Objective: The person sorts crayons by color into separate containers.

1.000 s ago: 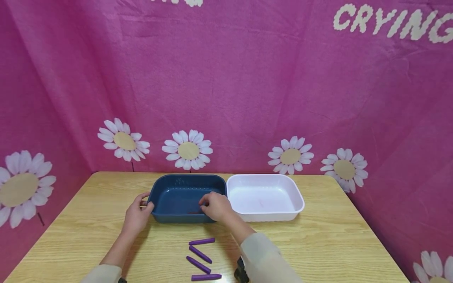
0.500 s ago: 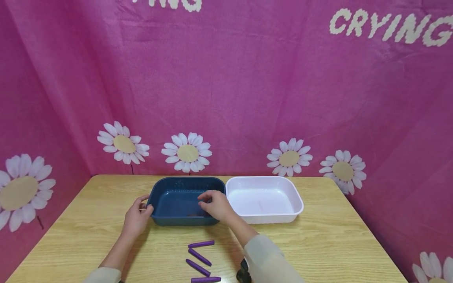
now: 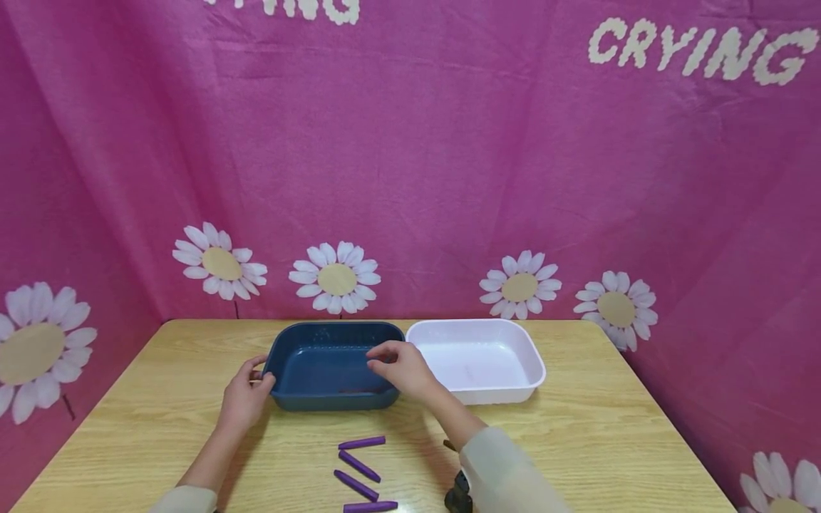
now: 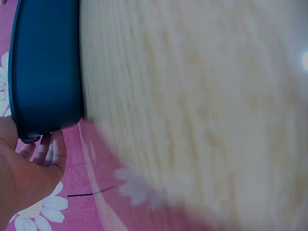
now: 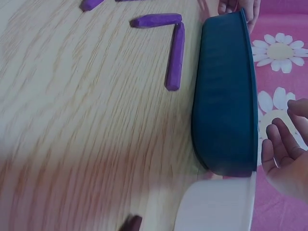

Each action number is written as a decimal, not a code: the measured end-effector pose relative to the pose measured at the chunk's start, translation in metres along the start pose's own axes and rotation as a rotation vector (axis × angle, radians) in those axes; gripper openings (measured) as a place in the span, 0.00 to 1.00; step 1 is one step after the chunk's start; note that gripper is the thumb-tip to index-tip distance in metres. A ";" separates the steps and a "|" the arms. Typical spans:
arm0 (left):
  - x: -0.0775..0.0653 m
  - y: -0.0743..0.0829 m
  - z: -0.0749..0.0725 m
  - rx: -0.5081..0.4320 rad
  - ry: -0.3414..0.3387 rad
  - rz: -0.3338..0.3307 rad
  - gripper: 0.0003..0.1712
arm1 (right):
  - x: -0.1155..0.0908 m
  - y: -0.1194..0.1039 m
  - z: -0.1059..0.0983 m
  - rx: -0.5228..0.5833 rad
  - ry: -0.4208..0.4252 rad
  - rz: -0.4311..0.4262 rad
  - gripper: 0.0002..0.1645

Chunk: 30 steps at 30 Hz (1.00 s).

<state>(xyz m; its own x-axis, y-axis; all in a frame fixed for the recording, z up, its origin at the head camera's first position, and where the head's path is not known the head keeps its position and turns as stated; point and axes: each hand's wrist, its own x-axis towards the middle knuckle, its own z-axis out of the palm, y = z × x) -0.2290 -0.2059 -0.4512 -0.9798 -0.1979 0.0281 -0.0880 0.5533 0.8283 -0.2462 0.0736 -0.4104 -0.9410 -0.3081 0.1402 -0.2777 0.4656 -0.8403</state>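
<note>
L hand: mine, [image 3: 245,395] held the L end of the blue tray [image 3: 327,402], thumb at the rim, fingers bent against the outer end wall.
R hand: mine, [image 3: 403,369] hung above the blue tray's R end, higher than the rim per R wrist view; thumb & fingers loosely bent, w/ a narrow gap betw. the tips.
Blue tray: sat upright on the table [image 3: 596,434] betw. my hands, L hand touching, R hand over it.
Reddish streak: [image 3: 359,391] lay low in the blue tray, nr the front wall, just below R fingertips; couldn't tell what it was.
Crayons: 4 purple, [image 3: 355,486] on the table betw. my forearms, nearer me than the blue tray, apart from both hands; top 2 had L ends abt touching.
White tray: [image 3: 490,395] R of the blue tray, rims side by side, abt touching.
Dark stick: [image 3: 450,445] on the table by my R cuff [image 3: 490,449], partly hidden.
Cloth: pink w/ daisies, [image 3: 410,142] behind the table.
</note>
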 end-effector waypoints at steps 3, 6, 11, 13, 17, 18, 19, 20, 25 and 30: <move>-0.001 0.000 0.000 0.004 0.001 0.000 0.27 | -0.003 0.000 -0.006 0.016 0.004 -0.006 0.11; -0.001 0.001 -0.002 0.012 0.004 0.003 0.27 | -0.005 0.001 -0.010 0.030 0.000 -0.010 0.12; -0.001 0.002 -0.002 0.012 0.001 0.008 0.27 | -0.012 0.001 -0.014 0.021 -0.011 -0.004 0.12; -0.001 0.002 -0.002 0.008 0.000 0.006 0.27 | -0.015 0.000 -0.017 0.010 -0.008 0.003 0.11; -0.001 0.001 -0.001 0.013 0.009 0.003 0.27 | -0.023 -0.002 -0.022 -0.017 0.007 0.013 0.11; -0.001 0.001 -0.001 0.014 0.010 0.002 0.27 | -0.025 -0.002 -0.023 -0.022 0.012 0.014 0.11; -0.001 0.001 -0.001 0.015 0.009 0.003 0.27 | -0.027 -0.002 -0.024 -0.025 0.016 0.014 0.10; -0.001 0.002 -0.001 0.013 0.008 0.003 0.27 | -0.029 -0.001 -0.025 -0.025 0.021 0.011 0.10; 0.000 0.002 0.000 0.007 0.000 0.003 0.27 | -0.038 0.006 -0.031 -0.022 0.020 -0.007 0.09; -0.001 0.001 -0.001 0.014 0.005 0.003 0.27 | -0.047 0.012 -0.038 -0.028 0.017 -0.008 0.09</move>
<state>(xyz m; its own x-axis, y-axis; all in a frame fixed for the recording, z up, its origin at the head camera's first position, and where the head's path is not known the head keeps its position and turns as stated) -0.2282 -0.2057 -0.4496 -0.9792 -0.2002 0.0339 -0.0872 0.5654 0.8202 -0.2124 0.1249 -0.4070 -0.9418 -0.2977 0.1561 -0.2903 0.4865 -0.8240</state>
